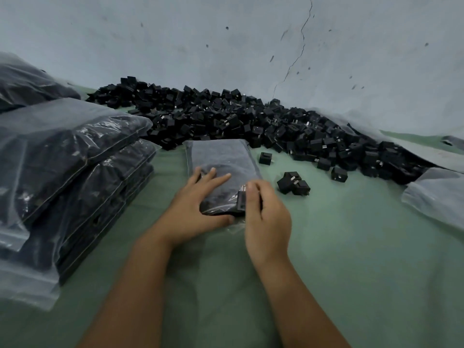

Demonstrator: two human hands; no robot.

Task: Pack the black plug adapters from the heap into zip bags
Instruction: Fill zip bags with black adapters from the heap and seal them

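Left hand [200, 202] flat on the clear plastic zip bag [221, 159] mid-table, my right hand [263, 212] pinching a black plug adapter [241, 204] into its mouth; film looks slippery, so I'd grip the rigid adapters.

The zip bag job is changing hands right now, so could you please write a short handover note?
Left hand lies flat on the zip bag, steadying it. Right hand pinches a black adapter at the bag's near end, seemingly at its mouth.
Done: filled bags stacked at left.
Left: the large heap by the wall, loose adapters right of the bag; this bag looks unsealed. Empty bags at right.
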